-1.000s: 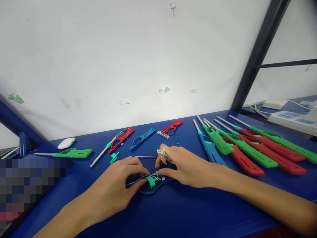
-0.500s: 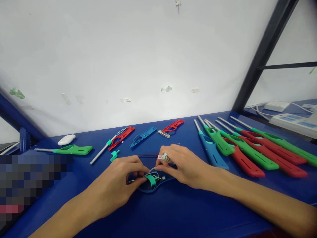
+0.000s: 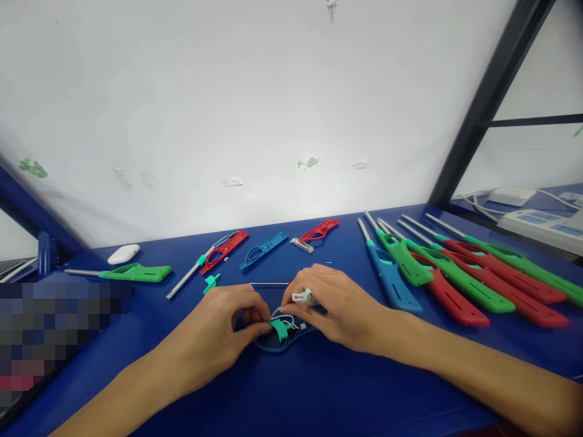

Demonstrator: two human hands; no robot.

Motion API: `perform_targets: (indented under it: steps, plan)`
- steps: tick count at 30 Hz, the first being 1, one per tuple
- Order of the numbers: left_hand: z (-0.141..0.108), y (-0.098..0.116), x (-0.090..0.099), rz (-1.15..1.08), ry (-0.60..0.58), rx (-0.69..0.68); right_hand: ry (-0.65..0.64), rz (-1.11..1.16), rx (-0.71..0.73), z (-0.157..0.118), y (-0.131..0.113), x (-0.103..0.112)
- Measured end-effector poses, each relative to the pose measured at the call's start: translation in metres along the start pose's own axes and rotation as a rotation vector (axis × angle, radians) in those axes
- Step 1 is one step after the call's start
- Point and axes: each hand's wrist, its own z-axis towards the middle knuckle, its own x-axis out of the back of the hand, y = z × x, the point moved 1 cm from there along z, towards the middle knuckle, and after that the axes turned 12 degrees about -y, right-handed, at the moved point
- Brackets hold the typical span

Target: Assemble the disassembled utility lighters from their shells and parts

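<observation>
An opened blue lighter handle shell (image 3: 277, 350) lies on the table under both my hands, with a green trigger (image 3: 280, 329) and thin white wires (image 3: 286, 318) in it. My left hand (image 3: 228, 325) pinches at the left edge of the trigger with thumb and index finger. The fingers of my right hand (image 3: 330, 303) close on the wire above the shell, their tips partly hidden. A small whitish piece (image 3: 304, 297) shows against my right fingers; its kind is unclear. Just behind the hands lies a thin metal rod (image 3: 269, 284).
Several finished-looking lighters (image 3: 449, 282) lie at the right. Farther back are a red half shell with a metal tube (image 3: 223, 252), a blue half shell (image 3: 264, 250) and another red one (image 3: 321, 230). At left lie a green lighter (image 3: 136, 273) and a white case (image 3: 124, 254).
My right hand has shifted slightly left and its fingers have curled closer to the wire. The left hand stays at the trigger.
</observation>
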Motion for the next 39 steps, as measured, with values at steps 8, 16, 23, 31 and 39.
perform_targets:
  steps: [8, 16, 23, 31, 39]
  plan:
    - [-0.0039, 0.0001, 0.0019, 0.01, -0.041, -0.035, 0.004, -0.026, 0.021, 0.001, -0.0003, -0.0012]
    - [-0.0067, -0.0052, 0.0046, -0.013, -0.06, -0.039, -0.022, 0.06, -0.011, 0.0014, -0.0055, -0.0009]
    - [-0.0038, -0.0027, 0.0057, -0.061, -0.053, -0.037, 0.021, 0.18, -0.025, 0.0046, -0.0076, -0.0035]
    - [-0.0062, -0.0024, 0.0031, -0.076, -0.075, -0.038, 0.045, 0.148, -0.087, 0.0059, -0.0037, -0.0028]
    - [-0.0041, 0.001, 0.0032, -0.085, -0.053, 0.005, 0.01, 0.23, -0.085, 0.005, -0.0019, -0.0033]
